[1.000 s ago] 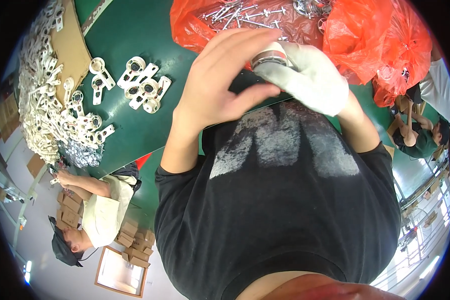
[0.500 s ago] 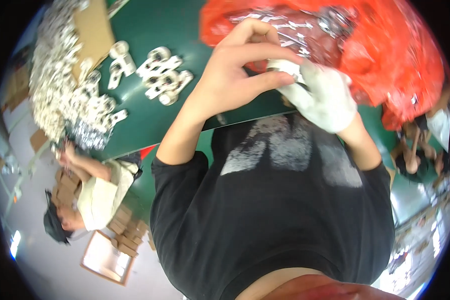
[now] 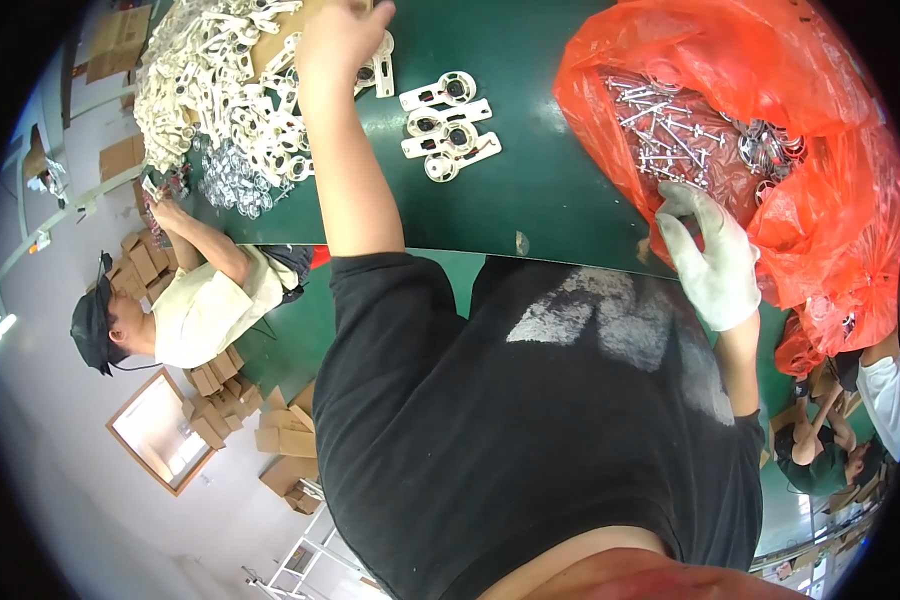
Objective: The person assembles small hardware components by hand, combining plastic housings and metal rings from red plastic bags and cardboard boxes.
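On the green desk, the bare left hand reaches to the far edge beside a heap of white, flat plastic brackets with round holes; whether its grip is clenched cannot be told. Four more white brackets lie in a loose row nearby. The white-gloved right hand, fingers loosely spread and released, rests at the crinkled orange plastic bag holding shiny metal screws.
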Tool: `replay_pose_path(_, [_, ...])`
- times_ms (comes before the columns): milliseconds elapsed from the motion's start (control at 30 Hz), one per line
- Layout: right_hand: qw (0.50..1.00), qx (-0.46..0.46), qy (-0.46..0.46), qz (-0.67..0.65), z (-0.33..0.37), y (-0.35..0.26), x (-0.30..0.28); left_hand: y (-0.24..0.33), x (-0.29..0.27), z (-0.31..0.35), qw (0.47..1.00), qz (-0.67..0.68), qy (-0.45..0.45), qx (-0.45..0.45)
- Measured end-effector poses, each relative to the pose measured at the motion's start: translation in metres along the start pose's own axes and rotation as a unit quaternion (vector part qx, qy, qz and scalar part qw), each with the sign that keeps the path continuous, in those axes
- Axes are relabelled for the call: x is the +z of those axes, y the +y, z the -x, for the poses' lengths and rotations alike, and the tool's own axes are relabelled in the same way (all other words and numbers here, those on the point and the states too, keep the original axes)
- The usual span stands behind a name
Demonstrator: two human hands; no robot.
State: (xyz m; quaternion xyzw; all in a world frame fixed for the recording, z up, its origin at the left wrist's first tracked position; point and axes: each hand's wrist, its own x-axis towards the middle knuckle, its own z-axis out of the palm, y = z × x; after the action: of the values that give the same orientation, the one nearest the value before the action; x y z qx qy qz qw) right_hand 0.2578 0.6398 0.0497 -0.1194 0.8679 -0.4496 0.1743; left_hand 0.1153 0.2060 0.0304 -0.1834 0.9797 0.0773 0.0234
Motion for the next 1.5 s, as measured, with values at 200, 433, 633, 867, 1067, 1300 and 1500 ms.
replay_pose_path(200, [1.0, -0.02, -0.009, -0.007, -0.004, 0.005, 0.002, -0.021, 0.016, 0.032, 1.0, 0.015, 0.0, -0.001])
replay_pose_path(433, [0.998, -0.054, -0.031, 0.011, -0.004, 0.008, -0.001, -0.044, -0.017, 0.023, 0.964, 0.266, -0.01, 0.008])
replay_pose_path(633, [0.998, -0.044, -0.046, 0.015, -0.002, -0.002, 0.0, -0.129, -0.02, -0.053, 0.894, 0.401, 0.147, -0.136])
replay_pose_path(867, [0.997, -0.053, -0.06, 0.018, -0.005, 0.0, 0.002, -0.171, -0.018, -0.032, 0.976, 0.012, 0.207, -0.066])
replay_pose_path(1067, [0.997, -0.067, -0.035, 0.025, 0.0, 0.006, -0.001, -0.049, -0.005, 0.069, 0.982, 0.057, -0.043, 0.177])
replay_pose_path(1300, [0.984, -0.152, 0.044, 0.087, -0.011, -0.002, 0.001, 0.047, -0.021, 0.124, 0.903, 0.408, 0.094, 0.095])
replay_pose_path(1500, [0.967, -0.021, 0.243, 0.078, -0.006, -0.003, 0.001, 0.186, 0.023, 0.178, 0.79, 0.534, -0.078, 0.29])
